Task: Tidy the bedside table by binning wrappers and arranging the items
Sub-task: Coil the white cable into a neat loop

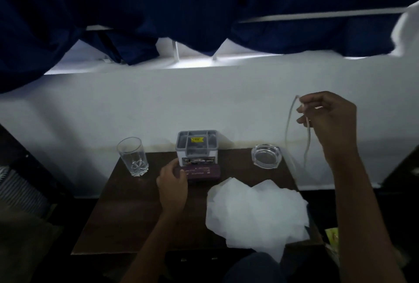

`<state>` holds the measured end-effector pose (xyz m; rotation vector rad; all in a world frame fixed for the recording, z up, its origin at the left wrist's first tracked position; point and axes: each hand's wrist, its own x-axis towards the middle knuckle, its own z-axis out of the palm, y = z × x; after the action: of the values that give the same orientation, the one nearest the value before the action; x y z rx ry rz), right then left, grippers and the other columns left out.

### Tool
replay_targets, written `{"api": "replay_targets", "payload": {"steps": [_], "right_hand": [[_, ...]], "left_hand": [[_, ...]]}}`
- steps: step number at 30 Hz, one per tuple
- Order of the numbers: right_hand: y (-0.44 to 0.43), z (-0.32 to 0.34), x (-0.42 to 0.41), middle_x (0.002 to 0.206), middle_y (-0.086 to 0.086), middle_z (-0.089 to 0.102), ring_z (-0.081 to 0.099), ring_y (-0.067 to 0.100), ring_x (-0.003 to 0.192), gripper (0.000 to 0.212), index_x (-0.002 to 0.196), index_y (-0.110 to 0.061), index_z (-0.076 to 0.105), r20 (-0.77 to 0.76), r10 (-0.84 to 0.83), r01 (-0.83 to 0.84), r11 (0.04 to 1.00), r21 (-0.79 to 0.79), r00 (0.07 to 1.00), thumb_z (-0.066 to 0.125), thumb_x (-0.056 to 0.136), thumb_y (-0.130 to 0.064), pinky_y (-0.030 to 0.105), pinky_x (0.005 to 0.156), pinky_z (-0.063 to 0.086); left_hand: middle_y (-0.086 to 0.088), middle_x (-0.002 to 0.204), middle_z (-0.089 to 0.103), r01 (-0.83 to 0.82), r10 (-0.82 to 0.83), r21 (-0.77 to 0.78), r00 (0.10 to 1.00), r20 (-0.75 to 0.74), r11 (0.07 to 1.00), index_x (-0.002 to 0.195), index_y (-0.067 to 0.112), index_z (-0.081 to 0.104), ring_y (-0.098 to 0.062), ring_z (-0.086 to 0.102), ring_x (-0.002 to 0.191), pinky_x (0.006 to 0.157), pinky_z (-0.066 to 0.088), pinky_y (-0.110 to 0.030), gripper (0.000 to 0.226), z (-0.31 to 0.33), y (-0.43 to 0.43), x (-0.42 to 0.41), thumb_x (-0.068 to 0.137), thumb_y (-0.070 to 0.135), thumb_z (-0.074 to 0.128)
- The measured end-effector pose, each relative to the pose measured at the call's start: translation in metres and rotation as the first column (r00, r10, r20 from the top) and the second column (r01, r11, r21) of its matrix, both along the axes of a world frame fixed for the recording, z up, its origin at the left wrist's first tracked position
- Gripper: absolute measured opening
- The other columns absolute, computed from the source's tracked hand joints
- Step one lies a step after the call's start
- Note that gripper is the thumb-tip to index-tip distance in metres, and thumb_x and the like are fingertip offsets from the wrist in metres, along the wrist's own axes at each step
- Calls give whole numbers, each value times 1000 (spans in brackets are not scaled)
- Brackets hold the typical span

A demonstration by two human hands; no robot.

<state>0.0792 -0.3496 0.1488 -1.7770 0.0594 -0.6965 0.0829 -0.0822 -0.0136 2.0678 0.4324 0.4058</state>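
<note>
1. A thin white cord (288, 124) is being pinched in the curled fingers of the right hand (328, 119), which is raised well above the right side of the table (127, 214); the cord's loose lengths are hanging down just beside the ashtray (266, 158)
2. A dark purple case (204, 172) is being gripped at its left end by the left hand (172, 184); the case is lying flat on the table, touching the front of the grey organiser box (196, 146); the two hands are being held well apart
3. A crumpled heap of white paper (256, 212), judged to be the wrapper waste, is lying on the near right part of the table and is overhanging its front edge; no bin is being shown; a glass (132, 156) is standing upright at the far left
4. The hanging cord is being judged the main risk; if the raised hand is swung quickly, the ashtray could be caught and dragged toward the table's right edge
5. The paper heap could be brushed off the table by the right forearm, since it is already overhanging
6. The glass could be knocked over if the left arm is swept outward while the case is being shifted
</note>
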Motion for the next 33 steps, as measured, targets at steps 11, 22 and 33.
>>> {"api": "replay_targets", "payload": {"steps": [11, 22, 33], "right_hand": [[-28, 134, -112, 77, 5, 65, 59, -2, 60, 21, 81, -4, 65, 252, 86, -36, 980, -195, 964, 51, 81, 11, 8, 60, 45], [8, 188, -193, 72, 1, 67, 60, 3, 56, 31, 68, -15, 61, 443, 132, -132, 991, -32, 887, 51, 78, 12, 11, 57, 45], [38, 59, -198, 84, 14, 69, 64, 22, 60, 19, 88, -12, 62, -129, 98, -102, 994, -25, 987, 48, 83, 0, 22, 54, 50]], "left_hand": [[4, 131, 56, 620, -592, -48, 766, 250, 783, 129, 16, 54, -13, 54, 116, 80, 41, -5, 39, 173, -124, -79, 90, 10, 57], [-8, 112, 70, 777, -791, -328, 599, 125, 537, 101, 15, 67, -29, 64, 108, 99, 47, -49, 20, 214, -111, -176, 95, 25, 51], [7, 44, 35, 558, -691, -625, 722, 40, 547, 80, 9, 58, -5, 28, 35, 40, 27, -16, 35, 211, -7, -253, 101, 22, 32]]}}
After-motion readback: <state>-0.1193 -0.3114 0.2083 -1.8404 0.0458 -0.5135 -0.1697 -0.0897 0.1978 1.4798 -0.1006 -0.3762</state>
